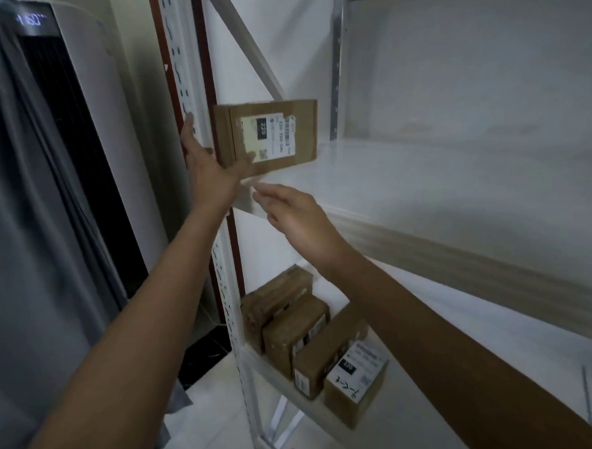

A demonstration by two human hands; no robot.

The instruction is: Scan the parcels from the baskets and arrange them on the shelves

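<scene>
A brown cardboard parcel (303, 134) with a white shipping label stands upright at the left end of the upper white shelf (422, 169). My left hand (209, 167) reaches up to it, fingers straight along its left side by the post and thumb across its lower front corner. Apart from the parcel, my right hand (294, 217) hovers flat and empty just in front of the shelf's edge. On the lower shelf (282, 389), several more labelled cardboard parcels (293, 331) stand in a row at the left end.
The perforated white shelf post (190, 75) and a diagonal brace (244, 45) frame the rack's left side. To the left stands a tall tower appliance (77, 132) with a lit display, partly draped in grey cloth (12, 205). The shelves extend bare to the right.
</scene>
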